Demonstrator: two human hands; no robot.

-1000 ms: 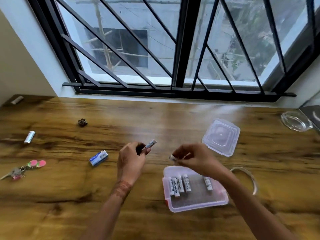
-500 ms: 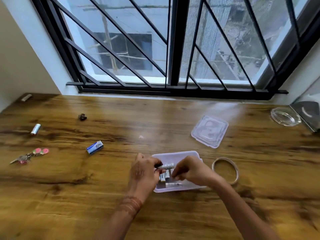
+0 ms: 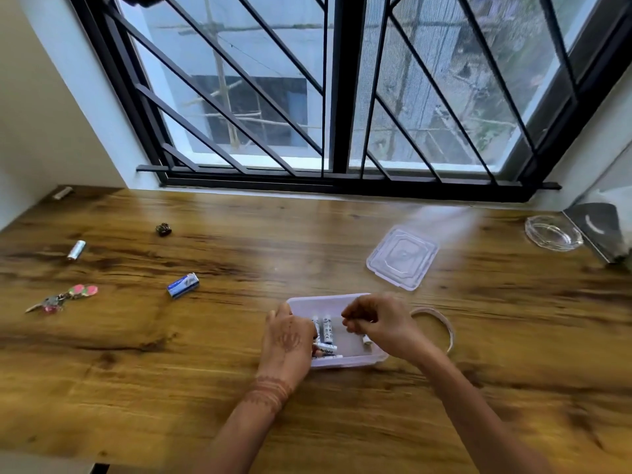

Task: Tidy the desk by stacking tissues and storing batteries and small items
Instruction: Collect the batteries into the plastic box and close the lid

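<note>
A clear plastic container [image 3: 342,300] sits on the wooden desk [image 3: 239,336] in front of me. Several white batteries [image 3: 326,331] lie inside it. My left hand [image 3: 287,343] reaches in over the left wall, and its fingertips pinch a battery lying crosswise along the front. My right hand [image 3: 379,326] hovers over the right half with fingers curled and nothing visible in them. One battery [image 3: 366,340] lies just under it. The container's lid [image 3: 403,256] rests farther back to the right. A loose battery [image 3: 76,250] lies at the far left.
A small blue-and-white box [image 3: 183,285], keys with a pink fob [image 3: 61,299] and a dark clip [image 3: 163,229] are scattered on the left. A thin ring [image 3: 444,323] lies right of the container. A glass ashtray [image 3: 553,232] stands at the back right, below the barred window.
Both hands came down from above the desk into the container. The battery my right hand held now lies in the box; my left hand's battery is down at the front.
</note>
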